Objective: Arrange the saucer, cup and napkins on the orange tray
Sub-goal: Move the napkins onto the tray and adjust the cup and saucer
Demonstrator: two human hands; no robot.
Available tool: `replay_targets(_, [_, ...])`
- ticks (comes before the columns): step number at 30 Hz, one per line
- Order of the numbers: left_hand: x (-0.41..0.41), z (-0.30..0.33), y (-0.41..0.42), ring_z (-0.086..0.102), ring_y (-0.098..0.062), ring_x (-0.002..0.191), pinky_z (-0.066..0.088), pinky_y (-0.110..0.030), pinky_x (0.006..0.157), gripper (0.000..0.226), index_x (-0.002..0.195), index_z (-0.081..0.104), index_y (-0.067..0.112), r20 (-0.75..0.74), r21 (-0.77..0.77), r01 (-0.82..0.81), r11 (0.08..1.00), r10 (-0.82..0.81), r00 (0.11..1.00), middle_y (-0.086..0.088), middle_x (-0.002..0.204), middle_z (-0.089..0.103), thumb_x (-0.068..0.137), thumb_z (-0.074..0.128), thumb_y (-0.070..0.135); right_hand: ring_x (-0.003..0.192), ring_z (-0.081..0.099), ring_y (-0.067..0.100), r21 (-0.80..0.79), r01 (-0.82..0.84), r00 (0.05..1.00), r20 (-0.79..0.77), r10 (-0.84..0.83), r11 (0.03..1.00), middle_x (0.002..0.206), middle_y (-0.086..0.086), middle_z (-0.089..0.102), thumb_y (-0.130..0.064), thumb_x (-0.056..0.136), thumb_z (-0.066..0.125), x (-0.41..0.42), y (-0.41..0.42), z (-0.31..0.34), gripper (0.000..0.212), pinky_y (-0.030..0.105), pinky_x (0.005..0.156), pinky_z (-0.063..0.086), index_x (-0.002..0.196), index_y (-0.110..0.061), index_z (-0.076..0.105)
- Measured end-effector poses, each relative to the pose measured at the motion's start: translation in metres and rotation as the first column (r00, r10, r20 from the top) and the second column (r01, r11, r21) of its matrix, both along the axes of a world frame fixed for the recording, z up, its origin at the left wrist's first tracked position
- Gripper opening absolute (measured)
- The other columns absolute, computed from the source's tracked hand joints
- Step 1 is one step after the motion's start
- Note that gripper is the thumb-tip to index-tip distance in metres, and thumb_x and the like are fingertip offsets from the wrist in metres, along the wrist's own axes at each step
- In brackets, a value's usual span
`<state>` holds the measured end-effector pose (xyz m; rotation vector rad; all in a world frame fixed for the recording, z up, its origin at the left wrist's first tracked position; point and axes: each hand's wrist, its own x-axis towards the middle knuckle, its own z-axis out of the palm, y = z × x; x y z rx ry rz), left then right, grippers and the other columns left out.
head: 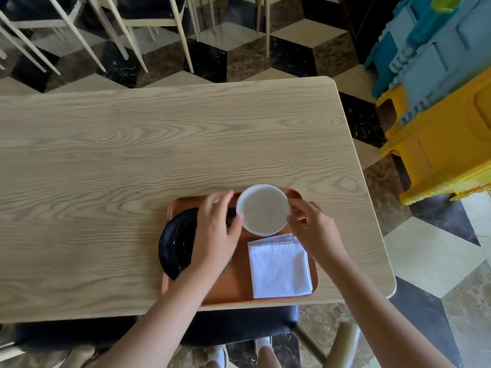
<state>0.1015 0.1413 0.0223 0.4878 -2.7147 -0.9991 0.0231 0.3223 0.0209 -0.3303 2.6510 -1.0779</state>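
An orange tray (236,288) lies at the near edge of the wooden table (132,155). On its left part sits a black saucer (175,245), partly hidden under my left hand (215,232). A white cup (263,208) is at the tray's far right; both hands hold its rim, my left hand on its left side and my right hand (310,227) on its right. Whether the cup rests on the tray or is lifted, I cannot tell. A stack of folded white napkins (279,266) lies on the tray's right part, just below the cup.
Stacked blue and yellow plastic stools (438,102) stand to the right of the table. Pale chair legs (106,35) crowd the floor beyond the far edge. A dark seat (239,325) is under the table's near edge, against my legs.
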Motion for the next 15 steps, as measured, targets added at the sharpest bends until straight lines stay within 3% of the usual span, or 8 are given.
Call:
replay_targets(3, [0.041,-0.013,0.031,0.047,-0.020,0.119,0.034,-0.027,0.106,0.035,0.121,0.054,0.010,-0.095,-0.121,0.283,0.951,-0.295,0.951,-0.008,0.127,0.049,0.087,0.050,0.019,0.111,0.057,0.024,0.190,-0.107,0.953,-0.260,0.155,0.976,0.124,0.005,0.061,-0.018,0.081,0.066,0.034,0.033,-0.019,0.040,0.033,0.083,0.051,0.120,-0.017,0.058])
replay_targets(6, [0.074,-0.039,0.059,0.042,-0.021,0.128,0.042,-0.037,0.103,0.034,0.125,0.054,0.016,0.029,-0.253,0.489,0.835,-0.499,0.866,-0.010,0.134,0.054,0.093,0.041,0.022,0.133,0.036,0.018,0.359,-0.304,0.846,-0.325,0.423,0.883,0.143,0.006,0.046,-0.030,0.084,0.054,0.065,0.059,-0.037,0.047,0.030,0.106,0.034,0.129,-0.017,0.053])
replay_targets(9, [0.081,-0.048,0.073,0.035,-0.022,0.134,0.037,-0.038,0.104,0.042,0.130,0.050,0.021,0.202,-0.283,0.527,0.801,-0.488,0.849,-0.010,0.140,0.048,0.090,0.039,0.029,0.141,0.022,0.017,0.480,-0.386,0.798,-0.254,0.546,0.788,0.148,0.006,0.036,-0.036,0.089,0.043,0.077,0.066,-0.048,0.048,0.030,0.113,0.014,0.133,-0.018,0.048])
replay_targets(13, [0.078,-0.049,0.075,0.048,-0.023,0.127,0.044,-0.036,0.099,0.043,0.126,0.055,0.022,0.304,-0.287,0.548,0.785,-0.468,0.830,-0.012,0.136,0.053,0.086,0.040,0.027,0.145,0.004,0.013,0.527,-0.367,0.820,-0.207,0.534,0.766,0.150,0.006,0.034,-0.038,0.089,0.039,0.078,0.065,-0.052,0.053,0.031,0.114,0.011,0.136,-0.014,0.044])
replay_targets(15, [0.077,-0.051,0.071,0.048,-0.025,0.127,0.045,-0.035,0.097,0.047,0.127,0.054,0.022,0.326,-0.282,0.542,0.792,-0.452,0.830,-0.014,0.137,0.051,0.080,0.054,0.022,0.145,0.002,0.013,0.538,-0.365,0.820,-0.200,0.536,0.760,0.148,0.008,0.036,-0.036,0.089,0.040,0.082,0.062,-0.053,0.053,0.032,0.114,0.012,0.135,-0.012,0.045])
